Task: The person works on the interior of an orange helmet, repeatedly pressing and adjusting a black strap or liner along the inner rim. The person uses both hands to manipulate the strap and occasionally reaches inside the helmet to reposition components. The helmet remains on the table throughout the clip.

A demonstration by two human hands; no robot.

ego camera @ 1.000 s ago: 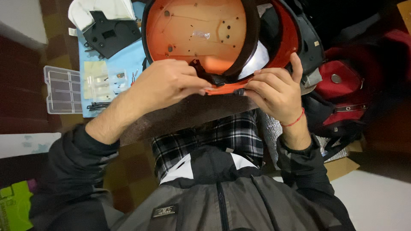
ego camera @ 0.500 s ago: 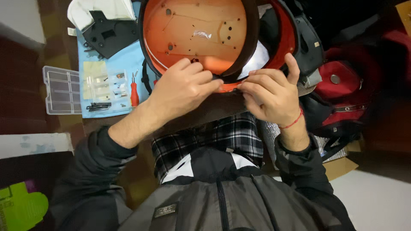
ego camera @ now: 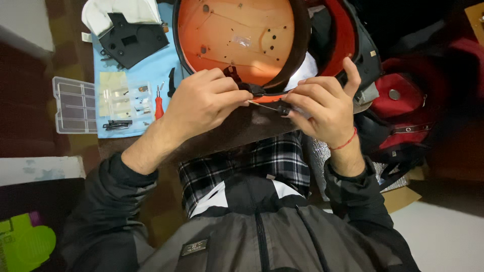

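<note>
Head view, looking down the person's front. One large round orange shell [ego camera: 237, 40] with a dark rim fills the top centre, its far edge cut off by the frame; a second red-lined piece [ego camera: 343, 35] stands just beside it on the right, partly hidden behind it. Red and black gear [ego camera: 408, 108] lies at right in deep shadow, its form hard to make out. One light blue mat [ego camera: 151, 70] lies at upper left, bearing one black flat plate [ego camera: 132, 43] with a white part [ego camera: 121, 12] above it, one small clear bag of parts [ego camera: 123, 100] and one red-handled screwdriver [ego camera: 159, 107]. One clear compartment box [ego camera: 74, 105] lies just left of the mat. One bright green sheet [ego camera: 27, 242] shows at lower left, cut off.

The left hand [ego camera: 204, 103] curls its fingers narrowly around a small black clip [ego camera: 244, 85] at the shell's near rim. The right hand [ego camera: 322, 108] pinches a thin pale tool [ego camera: 269, 106], tip touching the rim; index finger raised. A thin red cord circles the right wrist.
</note>
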